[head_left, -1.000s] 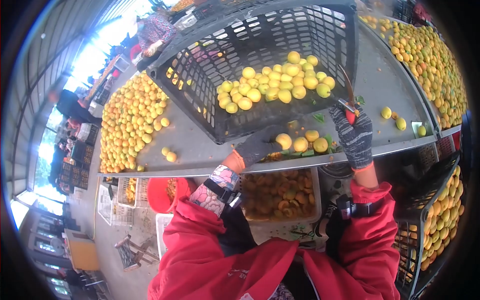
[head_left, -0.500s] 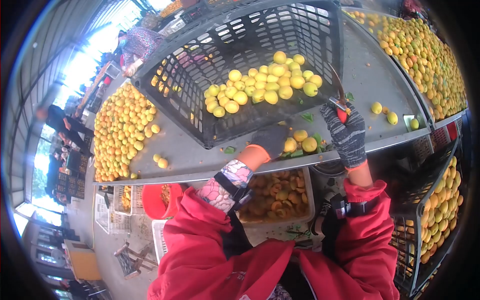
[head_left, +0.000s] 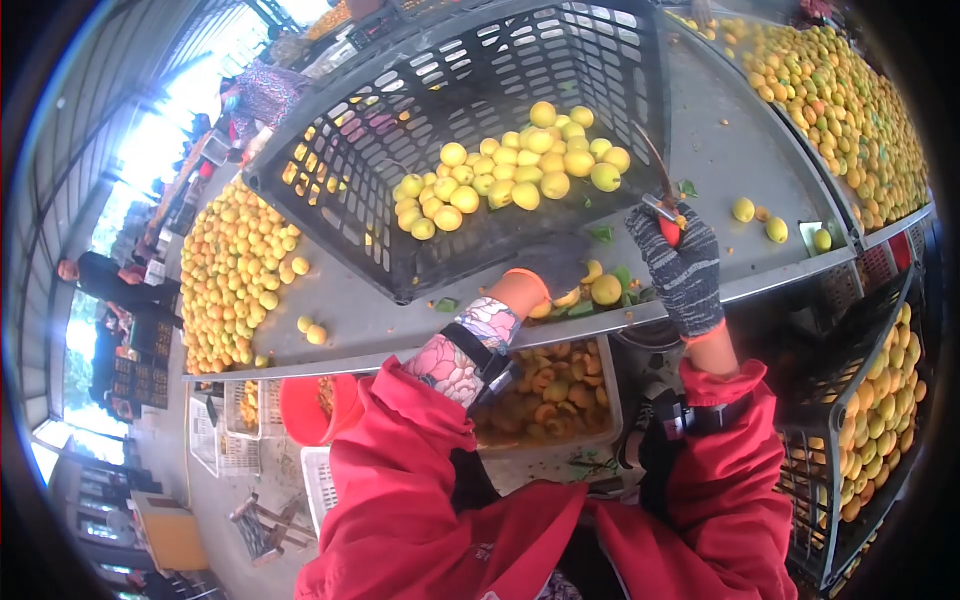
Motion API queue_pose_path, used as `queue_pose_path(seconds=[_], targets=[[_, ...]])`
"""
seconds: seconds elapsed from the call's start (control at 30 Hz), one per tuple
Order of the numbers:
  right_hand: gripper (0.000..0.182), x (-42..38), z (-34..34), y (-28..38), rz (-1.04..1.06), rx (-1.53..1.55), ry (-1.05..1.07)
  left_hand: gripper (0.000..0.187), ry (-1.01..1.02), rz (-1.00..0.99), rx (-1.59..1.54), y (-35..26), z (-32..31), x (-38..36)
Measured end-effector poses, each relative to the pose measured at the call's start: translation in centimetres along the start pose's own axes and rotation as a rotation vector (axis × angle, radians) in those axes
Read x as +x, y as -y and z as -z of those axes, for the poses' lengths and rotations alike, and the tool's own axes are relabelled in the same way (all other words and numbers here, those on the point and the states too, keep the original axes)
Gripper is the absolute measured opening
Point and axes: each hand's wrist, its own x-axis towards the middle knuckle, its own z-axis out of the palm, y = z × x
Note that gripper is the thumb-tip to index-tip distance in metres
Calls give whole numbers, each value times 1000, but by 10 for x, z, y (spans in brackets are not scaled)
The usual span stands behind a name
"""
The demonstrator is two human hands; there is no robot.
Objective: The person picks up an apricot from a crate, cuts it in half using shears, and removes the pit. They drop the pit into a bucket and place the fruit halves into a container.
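**Loose fruit on the near side of the black crate**

I judge the fruit light, firm, easily bruised: best cupped round its middle. The left hand is beside it, though I can't tell whether it is closed on any. By the black crate's near right corner, the right hand grips a knife by its red handle.

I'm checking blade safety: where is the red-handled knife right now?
In the head view, the red-handled knife is right of centre, held in the gloved right hand, near the right end of the black crate.
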Motion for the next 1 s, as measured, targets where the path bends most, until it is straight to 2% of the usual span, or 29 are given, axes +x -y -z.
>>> queue_pose_path(seconds=[0.07, 0.27, 0.37, 0.47, 0.5, 0.6, 0.63, 0.7, 0.73, 0.77, 0.87, 0.93, 0.97, 1.0], targets=[[21, 0, -1, -1, -19, -19, 9, 40, -50, 4, -40, -2, -5, 3], [22, 0, -3, -1, -6, 32, 27, 44, 112, 11, 61, -8, -3, 6], [23, 1, -6, 0, -38, 18, 75, 43, 111, 3, -38, 1, -8, 5], [24, 0, -6, 7, -71, 11, 154, 40, -241, -76, -263, 3, -11, -18], [24, -2, -7, 10, -84, 19, 177, 45, -290, -170, -355, -1, 2, -33], [23, -9, -14, 11, -119, 164, 251, 49, -282, -144, -1063, -4, 14, -67], [23, -13, -19, 12, -120, 186, 283, 54, -307, -220, -916, 4, 16, -75], [24, -22, -30, 7, -167, 281, 413, 54, -244, -164, -1137, 10, 13, -92], [26, -29, -39, 3, -135, 213, 436, 54, -212, -136, -1251, 12, 10, -99], [28, -35, -48, -2, -102, 143, 455, 54, -296, -184, -1104, 20, 2, -102], [33, -44, -63, 5, 61, -29, 454, 49, -439, -216, -940, 27, 1, -112], [34, -46, -71, 5, 131, -78, 452, 47, -449, -210, -903, 34, 2, -118], [34, -47, -76, -6, 335, -198, 462, 46, -454, -206, -885, 37, 2, -120], [33, -49, -81, -8, 333, -183, 449, 45, -469, -214, -889, 39, 2, -122]])
